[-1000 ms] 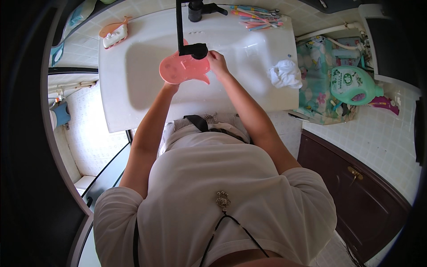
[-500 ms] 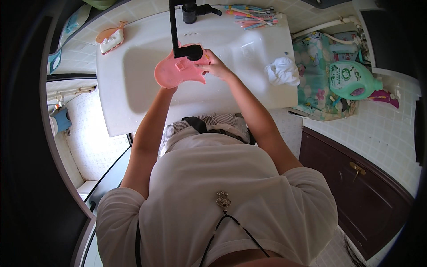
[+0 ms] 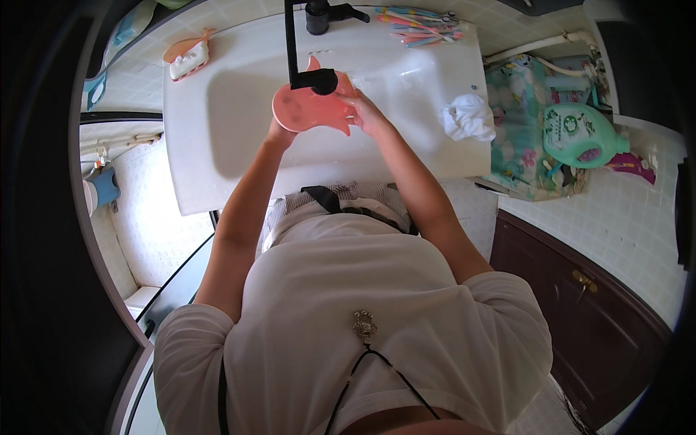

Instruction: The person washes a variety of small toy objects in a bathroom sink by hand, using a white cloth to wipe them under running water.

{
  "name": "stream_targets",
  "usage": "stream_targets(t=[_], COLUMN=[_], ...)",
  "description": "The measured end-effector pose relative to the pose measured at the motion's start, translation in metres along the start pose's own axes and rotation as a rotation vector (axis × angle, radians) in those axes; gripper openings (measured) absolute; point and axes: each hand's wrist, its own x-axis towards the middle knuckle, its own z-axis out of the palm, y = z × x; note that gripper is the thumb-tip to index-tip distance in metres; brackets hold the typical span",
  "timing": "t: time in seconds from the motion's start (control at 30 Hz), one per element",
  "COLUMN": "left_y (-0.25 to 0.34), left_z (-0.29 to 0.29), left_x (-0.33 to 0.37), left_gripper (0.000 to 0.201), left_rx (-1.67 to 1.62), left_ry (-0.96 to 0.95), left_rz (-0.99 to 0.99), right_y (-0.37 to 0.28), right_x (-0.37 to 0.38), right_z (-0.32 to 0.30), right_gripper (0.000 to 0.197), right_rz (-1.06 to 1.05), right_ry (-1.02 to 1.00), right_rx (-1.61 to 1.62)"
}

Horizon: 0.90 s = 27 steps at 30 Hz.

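Under the black faucet (image 3: 325, 80), a pink-orange plastic dish (image 3: 301, 109) with a rounded body and pointed fins is held over the white sink (image 3: 239, 156). The faucet's spout hides part of the dish. My left hand (image 3: 281, 133) grips the dish's rounded end from below, its fingers mostly hidden behind it. At the finned end, my right hand (image 3: 366, 114) closes on the edge, with fingers showing on the near face. That face looks smooth, with a few darker round spots.
At the sink's back left lies a whale-shaped soap dish (image 3: 185, 52) with a white soap bar (image 3: 190, 61). Several toothbrushes (image 3: 424, 29) lie at the back right. A crumpled white cloth (image 3: 467, 118) sits on the right rim, near a green detergent jug (image 3: 580, 134).
The dish has turned over in my hands: a face with a raised square showed before, a smooth spotted one shows now. The whole view has shifted slightly.
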Motion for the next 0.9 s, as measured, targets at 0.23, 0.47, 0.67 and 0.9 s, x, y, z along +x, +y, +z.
stream_targets(t=[0.23,0.47,0.67,0.9], left_y=[-0.002,-0.019,-0.021,-0.019], left_z=[-0.019,-0.025,-0.018,-0.05], left_x=[0.008,0.021,0.023,0.043], left_gripper=[0.058,0.046,0.055,0.041], left_rx=[-0.353,0.809,0.753,0.917], left_ry=[-0.196,0.281,0.551,0.296], left_rz=[0.043,0.484,0.237,0.553], right_y=[0.003,0.019,0.021,0.033], right_x=[-0.014,-0.01,-0.024,-0.024], right_z=[0.0,-0.003,0.0,0.005], right_gripper=[0.039,0.045,0.045,0.04], right_rz=[-0.279,-0.615,-0.676,-0.595], right_ry=[0.16,0.356,0.536,0.63], right_rx=[-0.078,-0.315,-0.518,-0.321])
